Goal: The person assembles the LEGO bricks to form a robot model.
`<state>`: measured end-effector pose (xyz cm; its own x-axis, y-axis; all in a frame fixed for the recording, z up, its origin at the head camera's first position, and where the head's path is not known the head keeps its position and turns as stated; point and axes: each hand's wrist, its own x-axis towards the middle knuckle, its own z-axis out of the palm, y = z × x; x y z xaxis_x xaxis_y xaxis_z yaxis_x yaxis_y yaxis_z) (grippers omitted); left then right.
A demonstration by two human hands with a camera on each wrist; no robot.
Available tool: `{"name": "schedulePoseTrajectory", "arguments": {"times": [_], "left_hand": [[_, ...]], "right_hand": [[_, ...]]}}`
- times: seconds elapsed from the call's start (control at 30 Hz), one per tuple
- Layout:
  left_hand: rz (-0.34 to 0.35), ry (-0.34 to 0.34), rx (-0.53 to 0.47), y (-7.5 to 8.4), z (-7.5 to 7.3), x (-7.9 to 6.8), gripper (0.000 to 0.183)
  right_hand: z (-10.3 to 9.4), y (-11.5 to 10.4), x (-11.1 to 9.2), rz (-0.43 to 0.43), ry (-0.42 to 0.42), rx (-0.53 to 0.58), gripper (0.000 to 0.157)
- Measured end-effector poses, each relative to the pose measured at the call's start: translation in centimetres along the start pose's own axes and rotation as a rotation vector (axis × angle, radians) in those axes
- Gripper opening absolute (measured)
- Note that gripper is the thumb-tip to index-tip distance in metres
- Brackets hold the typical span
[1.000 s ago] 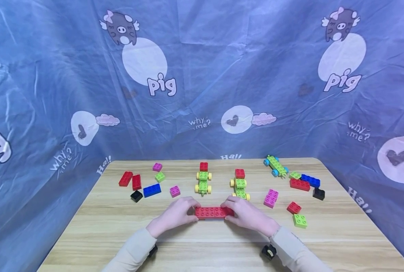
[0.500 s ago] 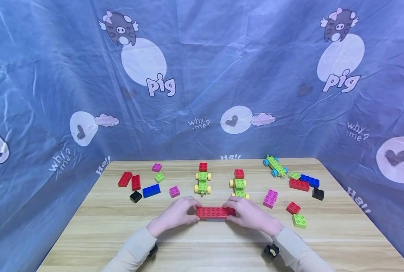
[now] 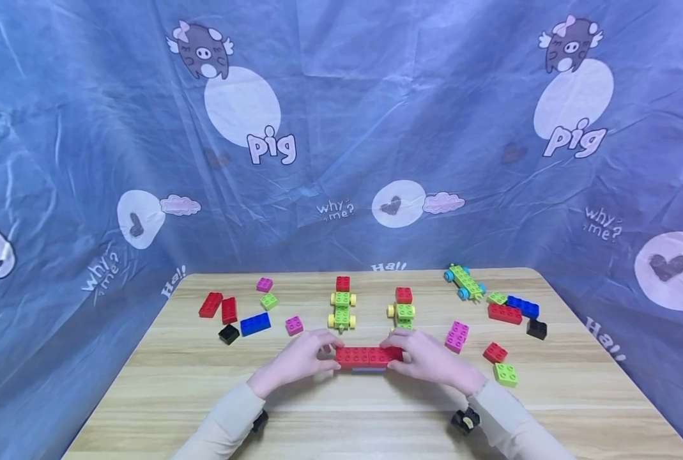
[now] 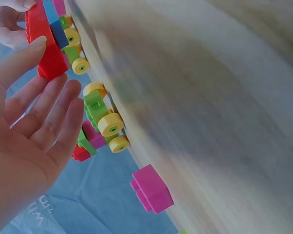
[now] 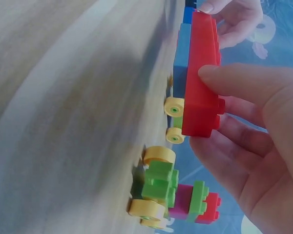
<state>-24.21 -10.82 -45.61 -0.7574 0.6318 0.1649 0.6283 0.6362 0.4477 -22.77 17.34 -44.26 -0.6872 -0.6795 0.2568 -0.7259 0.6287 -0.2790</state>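
My left hand (image 3: 303,358) pinches the left end of a row of two red building bricks (image 3: 353,356), thumb on the near side. At the opposite end my right hand (image 3: 430,359) pinches the row between thumb and fingers. A blue brick (image 5: 181,63) sits attached under the middle of the row, and only a thin strip of it shows in the head view. The joined bricks look held a little above the wooden table (image 3: 341,421). Just beyond them stand two green wheeled vehicles with yellow wheels, a left one (image 3: 342,313) and a right one (image 3: 403,312), the latter partly hidden by my right hand.
Loose bricks lie leftward, including a blue brick (image 3: 255,324), a black brick (image 3: 229,334) and a pink brick (image 3: 294,326). On the right are a pink brick (image 3: 457,337), a green brick (image 3: 505,375) and a blue-wheeled green vehicle (image 3: 464,282). A blue cloth (image 3: 341,160) hangs behind.
Both hands have shifted slightly to the right with the joined bricks, which also sit slightly higher in the head view. Both grips stay as they were.
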Motion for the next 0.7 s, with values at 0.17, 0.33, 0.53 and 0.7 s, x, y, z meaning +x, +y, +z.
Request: {"name": "schedulePoseTrajectory", "arguments": {"times": [0.17,0.33,0.53,0.7], "left_hand": [[0.012,0.014,-0.037,0.1,-0.4,0.5,0.036],[0.026,0.049,-0.043,0.2,-1.0,1.2,0.035],[0.036,0.076,-0.110,-0.3,-1.8,2.3,0.034],[0.014,0.083,-0.153,-0.6,-2.4,3.4,0.034]], "right_hand": [[-0.7,0.3,0.1,-0.024,0.026,-0.005,0.030],[-1.4,0.7,0.4,-0.018,0.044,-0.006,0.031],[-2.6,1.3,0.8,0.010,0.064,-0.017,0.033],[-3.5,2.0,1.5,0.014,0.081,-0.021,0.033]]}}
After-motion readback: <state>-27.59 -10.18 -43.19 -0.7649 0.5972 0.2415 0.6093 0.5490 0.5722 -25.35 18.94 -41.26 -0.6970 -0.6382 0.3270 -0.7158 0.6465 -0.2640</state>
